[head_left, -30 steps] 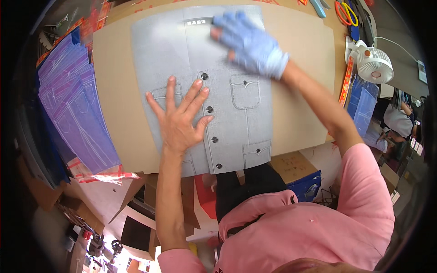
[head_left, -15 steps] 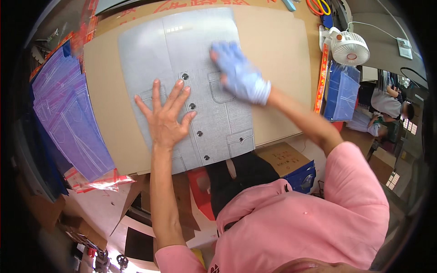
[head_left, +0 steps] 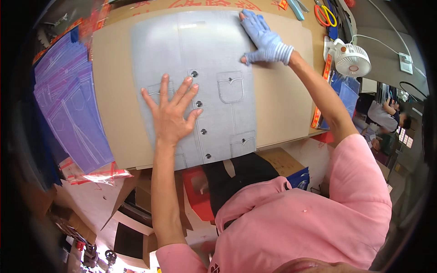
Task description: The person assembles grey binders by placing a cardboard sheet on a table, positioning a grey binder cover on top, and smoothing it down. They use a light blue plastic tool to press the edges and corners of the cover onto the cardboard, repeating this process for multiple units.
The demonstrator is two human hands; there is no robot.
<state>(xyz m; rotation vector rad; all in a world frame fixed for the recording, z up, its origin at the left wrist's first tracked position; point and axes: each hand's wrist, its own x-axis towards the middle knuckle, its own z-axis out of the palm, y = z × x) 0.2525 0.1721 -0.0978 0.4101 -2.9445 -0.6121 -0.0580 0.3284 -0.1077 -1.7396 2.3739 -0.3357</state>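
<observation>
While the shirt point(head_left: 200, 86) lies buttoned on the bench point(head_left: 282, 104), the left hand point(head_left: 170, 116) and gloved right hand point(head_left: 266, 41) press it flat, fingers spread, grasping nothing.

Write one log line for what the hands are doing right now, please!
left hand: flat on grey shirt | right hand: gloved, flat on shirt's upper right | shirt: spread on cardboard table

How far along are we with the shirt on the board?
Done: the grey shirt lies flat, face up and buttoned on the cardboard board. In hand: the bare left hand presses by the button row, and the gloved right hand presses its upper right edge. Left: no fold shows yet; the hem hangs over the near edge.
</observation>
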